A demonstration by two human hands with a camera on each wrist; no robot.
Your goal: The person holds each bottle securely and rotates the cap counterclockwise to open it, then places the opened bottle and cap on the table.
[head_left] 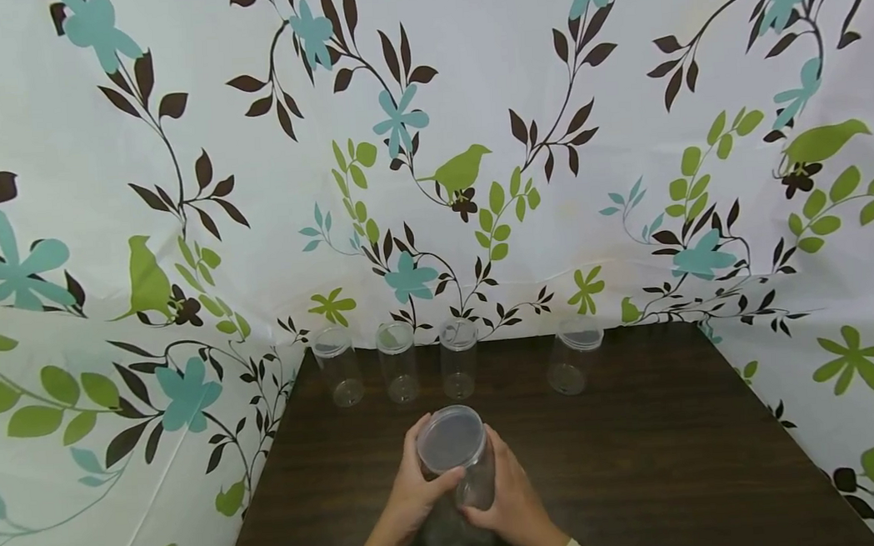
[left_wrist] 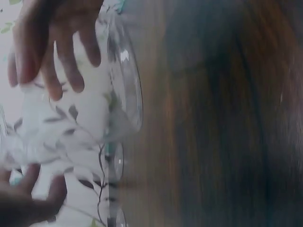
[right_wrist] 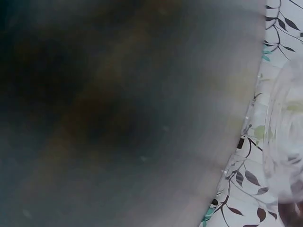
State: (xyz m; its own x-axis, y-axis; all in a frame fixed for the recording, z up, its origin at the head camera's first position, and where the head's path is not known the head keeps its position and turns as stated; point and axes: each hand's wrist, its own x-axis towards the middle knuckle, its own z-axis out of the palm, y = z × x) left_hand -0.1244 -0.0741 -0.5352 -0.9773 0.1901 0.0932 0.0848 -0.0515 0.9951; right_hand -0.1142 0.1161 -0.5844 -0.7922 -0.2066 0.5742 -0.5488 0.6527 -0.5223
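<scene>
A clear plastic jar [head_left: 475, 479] with a translucent lid [head_left: 450, 437] is held tilted above the dark table, between both hands. My left hand [head_left: 412, 483] grips it near the lid, the thumb lying across the front just under the rim. Lower on the other side, my right hand [head_left: 514, 502] holds the jar, its thumb close to the base. In the left wrist view the jar's round base [left_wrist: 128, 85] faces the tabletop, with right-hand fingers [left_wrist: 71, 71] spread along the wall. At the right wrist view's edge, part of the jar [right_wrist: 289, 127] shows.
Along the table's back edge stand more clear lidded jars: three at the left, the nearest of them to the middle a jar [head_left: 459, 359], and another jar [head_left: 575, 355] farther right. The dark wood table [head_left: 659, 460] meets a patterned cloth [head_left: 554, 216] behind and beside it.
</scene>
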